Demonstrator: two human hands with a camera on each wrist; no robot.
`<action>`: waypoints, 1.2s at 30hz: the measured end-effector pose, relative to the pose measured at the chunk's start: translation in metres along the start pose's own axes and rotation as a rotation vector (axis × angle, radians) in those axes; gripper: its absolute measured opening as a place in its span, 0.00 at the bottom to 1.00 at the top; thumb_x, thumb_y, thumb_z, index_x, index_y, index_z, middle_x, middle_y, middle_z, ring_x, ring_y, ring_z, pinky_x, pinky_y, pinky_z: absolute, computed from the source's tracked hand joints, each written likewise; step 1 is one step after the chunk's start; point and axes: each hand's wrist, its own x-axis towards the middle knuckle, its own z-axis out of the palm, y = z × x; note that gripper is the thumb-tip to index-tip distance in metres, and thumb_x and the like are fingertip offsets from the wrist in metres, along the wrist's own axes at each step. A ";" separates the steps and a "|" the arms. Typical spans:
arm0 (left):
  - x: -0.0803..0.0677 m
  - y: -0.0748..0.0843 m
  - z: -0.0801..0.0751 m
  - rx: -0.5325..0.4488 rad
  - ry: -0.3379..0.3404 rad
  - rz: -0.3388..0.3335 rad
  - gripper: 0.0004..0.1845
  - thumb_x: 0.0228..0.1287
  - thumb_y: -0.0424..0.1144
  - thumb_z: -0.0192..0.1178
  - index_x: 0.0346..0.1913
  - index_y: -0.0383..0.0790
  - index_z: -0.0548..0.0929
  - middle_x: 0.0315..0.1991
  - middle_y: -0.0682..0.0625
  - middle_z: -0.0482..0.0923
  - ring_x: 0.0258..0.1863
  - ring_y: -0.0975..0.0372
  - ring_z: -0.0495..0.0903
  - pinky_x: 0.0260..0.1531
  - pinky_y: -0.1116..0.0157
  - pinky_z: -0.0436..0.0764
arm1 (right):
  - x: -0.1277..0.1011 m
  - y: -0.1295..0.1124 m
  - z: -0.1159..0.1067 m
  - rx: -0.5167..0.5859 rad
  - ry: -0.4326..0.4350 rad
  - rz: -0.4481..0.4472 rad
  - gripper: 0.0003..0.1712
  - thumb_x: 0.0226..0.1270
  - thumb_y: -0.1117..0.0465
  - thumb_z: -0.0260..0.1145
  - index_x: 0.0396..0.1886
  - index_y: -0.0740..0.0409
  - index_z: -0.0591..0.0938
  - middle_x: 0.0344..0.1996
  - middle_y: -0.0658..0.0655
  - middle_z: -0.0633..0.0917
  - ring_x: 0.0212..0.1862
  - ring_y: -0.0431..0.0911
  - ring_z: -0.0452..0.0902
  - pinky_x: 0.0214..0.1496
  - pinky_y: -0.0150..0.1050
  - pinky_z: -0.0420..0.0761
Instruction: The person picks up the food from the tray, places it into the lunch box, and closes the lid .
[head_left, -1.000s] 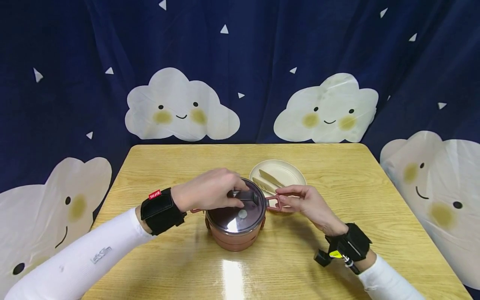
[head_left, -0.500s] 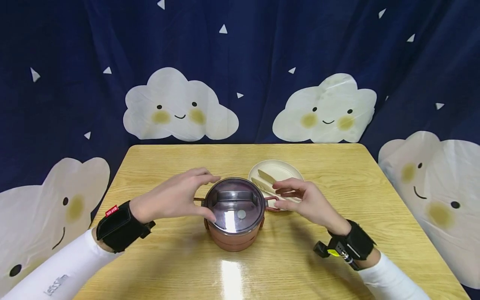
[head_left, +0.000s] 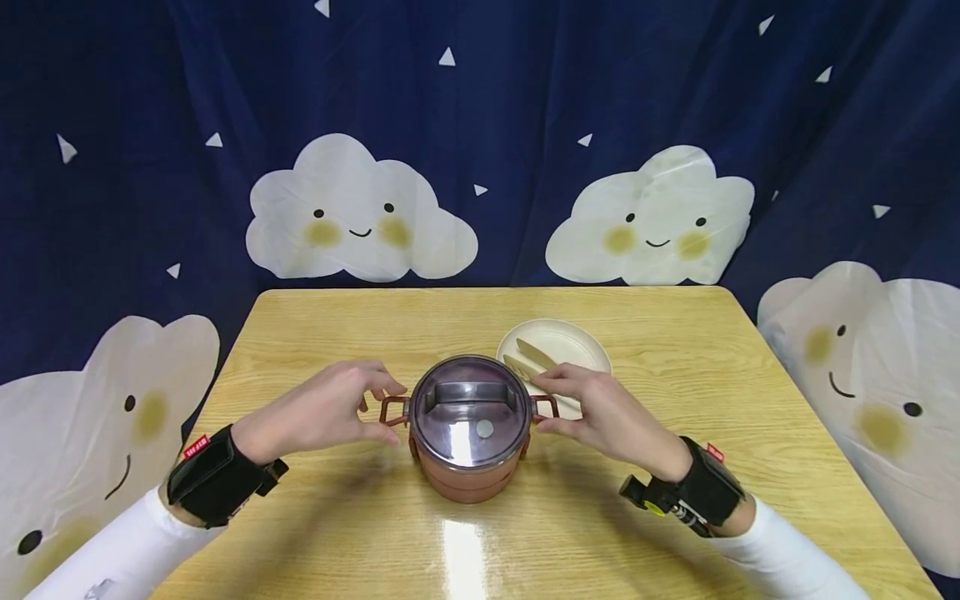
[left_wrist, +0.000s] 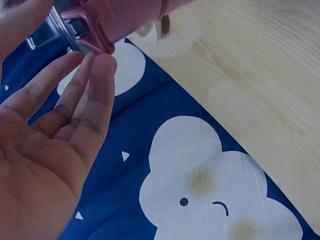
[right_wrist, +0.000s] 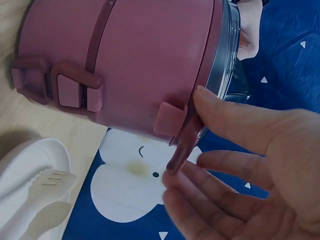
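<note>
Hands (head_left: 318, 412), two; one pot (head_left: 470, 450)

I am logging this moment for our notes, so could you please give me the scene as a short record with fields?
container: pink lunch pot, upright on the wooden table
lid: clear lid seated on top
left hand: fingertips pinching the left side handle
right hand: fingers pinching the right side handle
behind pot: cream plate holding a fork and a knife
</note>
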 end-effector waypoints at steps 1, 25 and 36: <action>0.000 -0.001 0.001 -0.001 0.005 0.010 0.24 0.56 0.51 0.80 0.52 0.43 0.91 0.45 0.54 0.88 0.38 0.63 0.83 0.36 0.70 0.81 | 0.001 0.000 0.000 -0.001 -0.008 -0.002 0.28 0.58 0.57 0.83 0.58 0.58 0.89 0.50 0.53 0.91 0.46 0.42 0.87 0.48 0.40 0.86; 0.009 -0.017 0.024 -0.225 0.037 -0.018 0.13 0.59 0.38 0.78 0.47 0.43 0.90 0.40 0.55 0.90 0.41 0.58 0.91 0.45 0.67 0.88 | -0.001 0.010 0.016 0.153 -0.008 0.076 0.19 0.60 0.57 0.81 0.51 0.51 0.91 0.44 0.47 0.93 0.46 0.43 0.91 0.49 0.39 0.89; 0.007 -0.022 0.035 -0.363 0.072 -0.027 0.13 0.59 0.36 0.78 0.46 0.42 0.89 0.44 0.50 0.92 0.43 0.59 0.91 0.45 0.70 0.88 | -0.004 0.016 0.031 0.431 0.047 0.148 0.20 0.56 0.64 0.82 0.50 0.59 0.90 0.46 0.57 0.93 0.47 0.46 0.92 0.48 0.39 0.90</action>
